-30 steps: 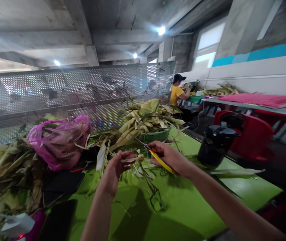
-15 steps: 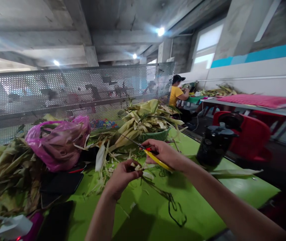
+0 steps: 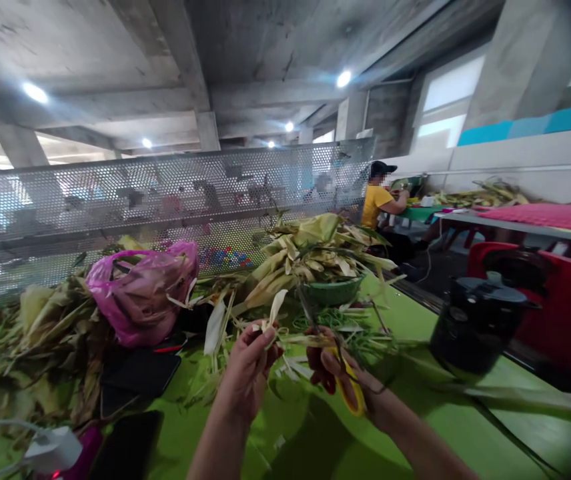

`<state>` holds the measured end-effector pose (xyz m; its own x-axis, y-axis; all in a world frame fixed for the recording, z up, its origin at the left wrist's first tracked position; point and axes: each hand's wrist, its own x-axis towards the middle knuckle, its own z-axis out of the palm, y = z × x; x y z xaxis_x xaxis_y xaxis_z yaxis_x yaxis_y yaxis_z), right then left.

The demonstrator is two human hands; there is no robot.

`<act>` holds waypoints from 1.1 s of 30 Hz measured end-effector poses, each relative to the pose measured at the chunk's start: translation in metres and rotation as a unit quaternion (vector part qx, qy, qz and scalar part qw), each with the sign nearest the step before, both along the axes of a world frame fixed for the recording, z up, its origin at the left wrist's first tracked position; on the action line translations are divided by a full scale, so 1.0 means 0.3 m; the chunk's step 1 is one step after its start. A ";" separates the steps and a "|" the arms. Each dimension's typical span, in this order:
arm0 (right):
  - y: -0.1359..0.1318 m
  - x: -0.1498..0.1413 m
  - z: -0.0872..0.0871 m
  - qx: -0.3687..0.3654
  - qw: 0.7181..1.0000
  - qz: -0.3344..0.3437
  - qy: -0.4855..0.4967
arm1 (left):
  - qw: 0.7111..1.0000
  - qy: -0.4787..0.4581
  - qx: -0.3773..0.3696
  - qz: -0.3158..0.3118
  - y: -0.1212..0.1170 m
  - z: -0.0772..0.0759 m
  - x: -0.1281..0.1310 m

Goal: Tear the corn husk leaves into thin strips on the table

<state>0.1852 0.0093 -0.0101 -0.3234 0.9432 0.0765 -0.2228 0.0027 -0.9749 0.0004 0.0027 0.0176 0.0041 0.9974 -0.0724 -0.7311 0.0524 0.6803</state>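
My left hand pinches a small folded piece of pale corn husk above the green table. In my right hand are scissors with yellow handles, their dark blades pointing up and away. The fingers of that hand also appear closed on a thin strip of husk that runs across toward the left hand. Beyond both hands, a green basket is heaped with dry corn husks. Green strands and husk scraps lie beneath and around them.
A pink plastic bag, a husk heap, dark phones and a white charger lie left. At right stands a black container by a red chair. A person in yellow sits farther off.
The scissors have swung upright in my right hand, which has come down and nearer. My left hand has turned and risen slightly with the husk piece. The view has shifted left.
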 end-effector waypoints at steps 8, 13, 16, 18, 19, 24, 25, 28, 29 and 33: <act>-0.057 -0.047 -0.024 0.041 0.998 0.047 -0.013 | 0.997 0.068 0.037 -0.023 -0.005 -0.011 0.016; -0.052 -0.043 -0.049 0.036 0.999 0.030 0.007 | 0.995 0.089 0.041 -0.030 -0.008 -0.011 0.022; -0.066 -0.043 -0.033 0.046 0.999 0.026 -0.004 | 0.993 0.100 0.048 -0.032 -0.008 -0.019 0.027; -0.075 -0.046 -0.021 0.058 0.998 0.022 -0.005 | 0.993 0.106 0.050 -0.028 -0.007 -0.026 0.029; -0.078 -0.047 -0.017 0.061 0.998 0.020 -0.006 | 0.993 0.107 0.049 -0.026 -0.006 -0.029 0.031; -0.076 -0.048 -0.030 0.046 0.999 0.001 -0.012 | 0.994 0.097 0.042 -0.025 -0.005 -0.026 0.038; -0.074 -0.047 -0.037 0.044 0.999 -0.003 -0.012 | 0.994 0.092 0.043 -0.027 -0.006 -0.023 0.040; -0.069 -0.046 -0.057 0.032 0.999 -0.017 -0.013 | 0.995 0.084 0.046 -0.035 -0.008 -0.015 0.046; -0.069 -0.046 -0.061 0.026 0.999 -0.020 -0.014 | 0.995 0.084 0.045 -0.035 -0.009 -0.014 0.047; -0.068 -0.052 -0.061 0.015 0.999 -0.028 -0.002 | 0.995 0.085 0.036 -0.032 -0.012 -0.014 0.048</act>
